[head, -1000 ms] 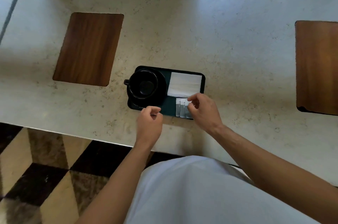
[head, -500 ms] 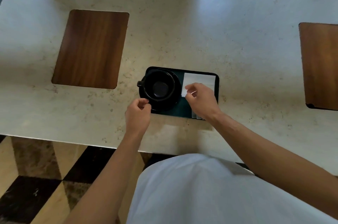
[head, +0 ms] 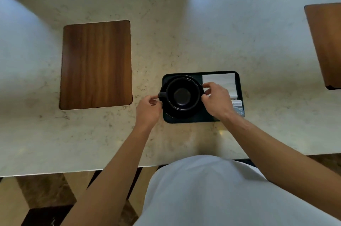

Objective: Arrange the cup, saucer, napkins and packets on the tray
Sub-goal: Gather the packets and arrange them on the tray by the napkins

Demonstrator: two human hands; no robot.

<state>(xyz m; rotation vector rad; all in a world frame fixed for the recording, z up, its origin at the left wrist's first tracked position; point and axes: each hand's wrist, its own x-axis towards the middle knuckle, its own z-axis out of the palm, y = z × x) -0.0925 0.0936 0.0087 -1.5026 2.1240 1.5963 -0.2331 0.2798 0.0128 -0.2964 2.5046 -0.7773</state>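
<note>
Your left hand point(head: 148, 110) has moved up from the near rim of the tray to the handle of the black cup point(head: 181, 93). Its fingers are curled, and the thumb and fingertips close on the small handle that sticks out toward them. The wrist sits low and the forearm runs back to your body at a slant.

Between your two hands, the cup stands upright inside the black saucer point(head: 178, 114), and the saucer fills the left half of the dark tray point(head: 191, 121). The tray lies flat on the pale stone counter point(head: 184, 41).

Your right hand point(head: 216, 101) has left the packets, where it was a second ago, and now bends over the right side of the cup. The thumb and forefinger curve toward the rim, and the fingertips seem to touch it. Whether they truly pinch it is hard to tell.

Just beyond those fingers, the white napkins point(head: 219, 82) lie flat in the far right corner of the tray. Beside the heel of that hand, the packets point(head: 238, 107) lie in a short row in the near right corner, partly hidden by your wrist.

All four items already sit on the tray, so this looks like a last straightening of the cup, probably turning its handle. A wooden inlay point(head: 96, 64) lies well to the left of your left hand.
</note>
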